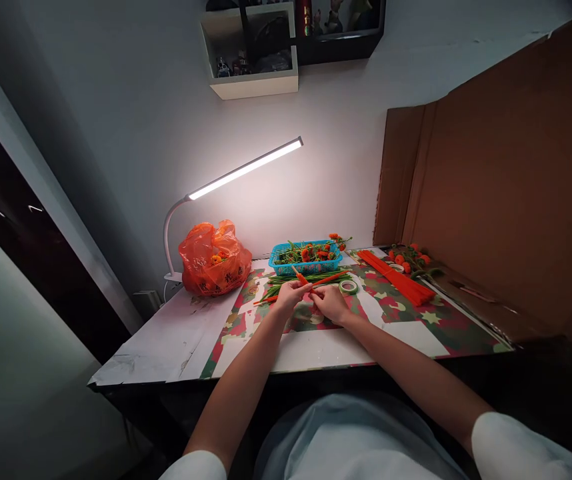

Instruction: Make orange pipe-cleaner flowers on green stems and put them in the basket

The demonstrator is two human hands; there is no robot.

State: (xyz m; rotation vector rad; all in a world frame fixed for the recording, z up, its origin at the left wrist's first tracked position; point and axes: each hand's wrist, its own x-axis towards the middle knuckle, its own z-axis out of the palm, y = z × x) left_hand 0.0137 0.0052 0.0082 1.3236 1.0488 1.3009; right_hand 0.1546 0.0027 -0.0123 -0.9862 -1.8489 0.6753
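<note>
My left hand is closed in a pinch on orange chenille stems, whose pointed end sticks up past the fingertips. Close beside it, the fingers of my right hand are pinched at the lower end of the same orange piece; the exact grip is too small to make out. Another orange stem slants up to the right just behind the hands. Green stems lie in a bunch behind my hands. A roll of green tape rests right of my right hand.
A blue basket of orange flowers stands at the back. Left of it are a red plastic bag and a lit desk lamp. To the right lie an orange stem bundle, more flowers and a tall cardboard sheet.
</note>
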